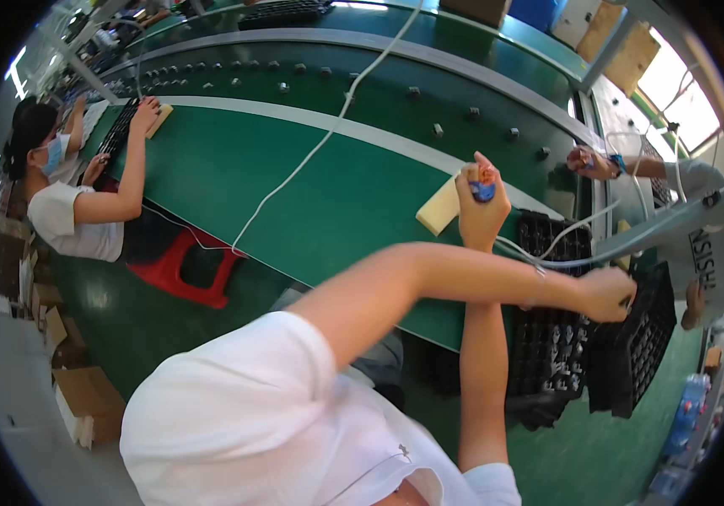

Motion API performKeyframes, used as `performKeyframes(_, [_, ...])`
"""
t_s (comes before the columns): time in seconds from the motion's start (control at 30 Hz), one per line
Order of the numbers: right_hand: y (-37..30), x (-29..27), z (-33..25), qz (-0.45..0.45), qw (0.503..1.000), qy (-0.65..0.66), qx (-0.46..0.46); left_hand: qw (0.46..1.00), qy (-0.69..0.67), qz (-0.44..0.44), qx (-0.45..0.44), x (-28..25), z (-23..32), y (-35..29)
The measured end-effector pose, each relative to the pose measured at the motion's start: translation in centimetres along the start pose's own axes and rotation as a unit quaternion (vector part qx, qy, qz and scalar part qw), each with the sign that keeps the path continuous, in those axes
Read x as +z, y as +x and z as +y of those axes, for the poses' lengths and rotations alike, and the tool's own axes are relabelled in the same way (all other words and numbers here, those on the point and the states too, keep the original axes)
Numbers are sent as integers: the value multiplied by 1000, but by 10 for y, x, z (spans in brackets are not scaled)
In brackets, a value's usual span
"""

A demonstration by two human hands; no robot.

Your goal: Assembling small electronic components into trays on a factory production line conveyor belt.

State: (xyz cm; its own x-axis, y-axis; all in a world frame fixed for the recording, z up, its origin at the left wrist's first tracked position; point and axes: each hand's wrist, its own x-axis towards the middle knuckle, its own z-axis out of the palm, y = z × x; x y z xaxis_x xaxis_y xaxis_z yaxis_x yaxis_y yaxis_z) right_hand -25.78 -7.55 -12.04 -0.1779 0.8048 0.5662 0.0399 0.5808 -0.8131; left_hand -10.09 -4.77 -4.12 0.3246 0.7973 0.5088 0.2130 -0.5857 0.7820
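Right hand (483,207) curled closed around small blue-and-orange object (483,192); yellow block (438,208) just left of that grip. Left hand (605,294), arm crossed over right forearm (484,363), fingers curled at black tray (636,358) below it. Can't tell what's in there.

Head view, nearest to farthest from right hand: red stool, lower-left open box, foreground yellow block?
1. Foreground yellow block: just left of the right hand.
2. Red stool: farther left, beside the green table.
3. Open box: lower left.
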Motion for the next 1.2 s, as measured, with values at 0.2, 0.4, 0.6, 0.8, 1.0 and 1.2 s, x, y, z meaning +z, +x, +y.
performKeyframes(0.2, [11, 0, 5, 43, 945, 262, 193, 973, -32, 225, 35, -184, 33, -142])
performKeyframes(0.4, [4, -11, -32, -70, 939, 248, 230, 914, -253, 194, -251, -266, -12, -223])
performKeyframes(0.6, [-10, 9, -34, -107, 934, 231, 252, 898, -226, 277, -256, -248, -33, -239])
performKeyframes(0.8, [-16, 14, -32, -120, 919, 242, 288, 912, -188, 281, -233, -242, -35, -242])
performKeyframes(1.0, [-20, 17, -28, -116, 907, 257, 314, 892, -190, 322, -255, -239, -34, -241])
performKeyframes(1.2, [-21, 12, -20, -139, 892, 270, 335, 915, -139, 301, -231, -230, -41, -243])
